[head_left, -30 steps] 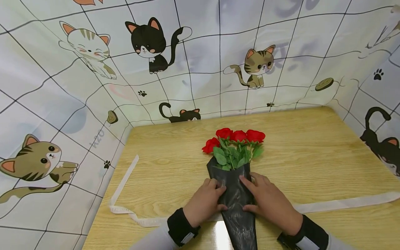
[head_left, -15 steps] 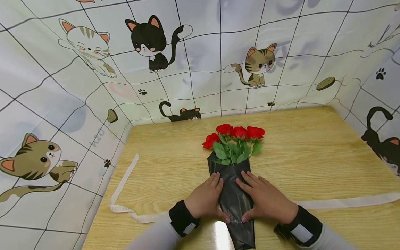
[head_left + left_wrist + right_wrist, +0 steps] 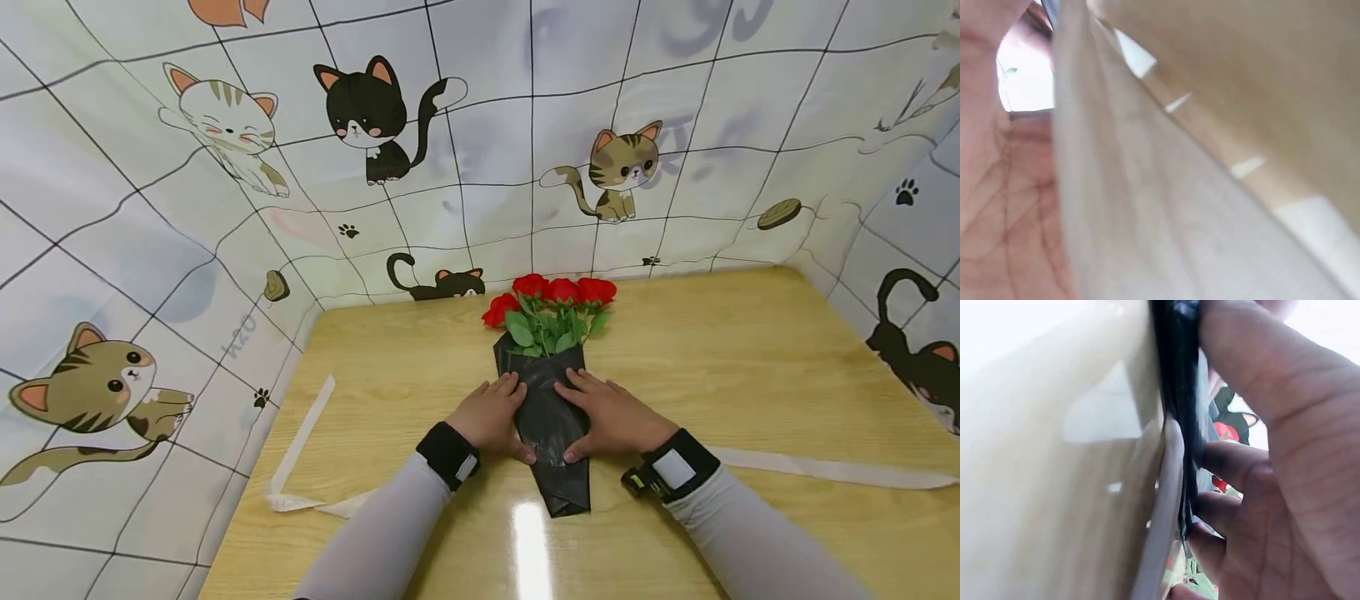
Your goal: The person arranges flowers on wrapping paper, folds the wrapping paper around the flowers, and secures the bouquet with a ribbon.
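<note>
A bouquet of several red roses (image 3: 562, 290) with green leaves lies in a black wrapper (image 3: 551, 417) on the wooden table. My left hand (image 3: 491, 417) rests on the wrapper's left side, fingers extended and thumb lower down. Opposite it, my right hand (image 3: 622, 417) presses the right side with spread fingers. A white ribbon (image 3: 825, 468) runs crosswise, its middle hidden behind my arms and the bouquet. In the left wrist view the ribbon (image 3: 1129, 187) stands blurred beside my palm. The right wrist view shows fingers against the black wrapper (image 3: 1179, 362), with the ribbon (image 3: 1163, 512) along its underside.
The ribbon's left end (image 3: 307, 429) bends toward the back of the table (image 3: 712, 350). Cat-printed sheeting (image 3: 495, 142) rises along the table's back and sides. A bright glare (image 3: 531, 542) lies on the tabletop in front of the bouquet.
Both hands and the bouquet have moved away from me toward the back of the table. The wrapper's folded bottom end has come fully into view. My fingers have straightened over the wrapper.
</note>
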`<state>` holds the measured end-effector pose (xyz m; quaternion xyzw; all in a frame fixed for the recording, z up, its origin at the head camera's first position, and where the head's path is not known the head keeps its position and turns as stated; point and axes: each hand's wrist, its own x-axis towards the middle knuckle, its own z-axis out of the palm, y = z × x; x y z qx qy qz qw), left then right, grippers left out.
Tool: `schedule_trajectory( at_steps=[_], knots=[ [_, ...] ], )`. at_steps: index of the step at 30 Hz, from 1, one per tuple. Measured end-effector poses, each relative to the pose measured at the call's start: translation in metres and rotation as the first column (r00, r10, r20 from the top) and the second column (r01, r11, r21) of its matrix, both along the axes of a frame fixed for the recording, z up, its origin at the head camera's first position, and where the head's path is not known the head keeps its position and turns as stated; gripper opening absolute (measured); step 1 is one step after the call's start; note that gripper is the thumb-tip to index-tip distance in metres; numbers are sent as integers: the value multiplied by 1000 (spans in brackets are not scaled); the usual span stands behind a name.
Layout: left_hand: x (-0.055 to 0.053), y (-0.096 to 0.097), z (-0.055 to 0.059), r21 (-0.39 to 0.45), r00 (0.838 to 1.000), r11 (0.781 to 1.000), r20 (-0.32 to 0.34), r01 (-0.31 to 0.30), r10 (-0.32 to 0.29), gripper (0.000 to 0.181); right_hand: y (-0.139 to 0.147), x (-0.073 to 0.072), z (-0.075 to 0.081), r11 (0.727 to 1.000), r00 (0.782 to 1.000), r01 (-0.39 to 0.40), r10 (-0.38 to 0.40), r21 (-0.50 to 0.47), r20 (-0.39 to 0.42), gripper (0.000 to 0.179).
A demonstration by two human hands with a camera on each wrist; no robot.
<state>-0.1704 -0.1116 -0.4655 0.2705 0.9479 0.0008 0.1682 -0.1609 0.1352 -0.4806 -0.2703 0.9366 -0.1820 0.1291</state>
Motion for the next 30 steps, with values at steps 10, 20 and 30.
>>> schedule_trajectory(
  at_steps=[10,20,30],
  knots=[
    [-9,-22,0,55,992,995,101,-83,77,98,-3,-6,-4,1000,1000,12,-11,-10,28,116],
    [-1,-50,26,65,951,956,137,-287,277,16,-1,-3,6,1000,999,26,-26,-16,30,115],
    [-6,-67,26,73,933,936,146,-343,330,25,-3,-4,6,1000,999,21,-21,-8,39,115]
  ],
)
